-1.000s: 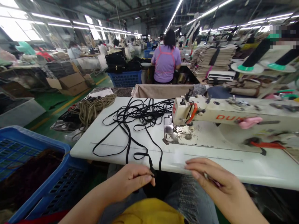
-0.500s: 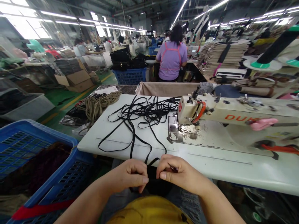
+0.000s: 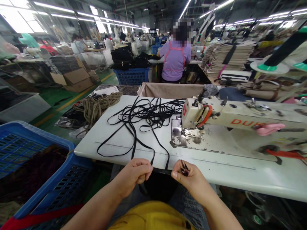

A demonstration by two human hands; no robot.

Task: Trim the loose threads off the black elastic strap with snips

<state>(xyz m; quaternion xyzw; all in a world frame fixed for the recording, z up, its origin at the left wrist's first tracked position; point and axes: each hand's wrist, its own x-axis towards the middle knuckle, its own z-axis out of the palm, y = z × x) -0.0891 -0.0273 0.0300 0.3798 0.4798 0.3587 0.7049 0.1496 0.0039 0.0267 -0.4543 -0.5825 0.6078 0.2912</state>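
Between my two hands a short length of narrow black strap (image 3: 162, 171) is pulled nearly straight at the table's front edge. My left hand (image 3: 137, 172) is closed, pinching it at one end. On the other side my right hand (image 3: 187, 175) grips it between thumb and forefinger. Tucked in that same hand is a small pair of dark, pointed thread snips (image 3: 184, 168), blades up and mostly covered by the fingers. Loops run from the hands to a tangled heap of black strap (image 3: 159, 118) on the white table (image 3: 216, 166).
A sewing machine (image 3: 216, 116) stands on the table's right side. To the left are a blue plastic basket (image 3: 69, 159) and a bundle of tan straps (image 3: 96, 107). Beyond the table sits a co-worker in a purple top (image 3: 174, 62), near stacked beige pieces (image 3: 217, 60).
My right hand has come in from the right and now pinches the strap beside my left hand. The strap has been drawn taut between them, and the snips have turned into view.
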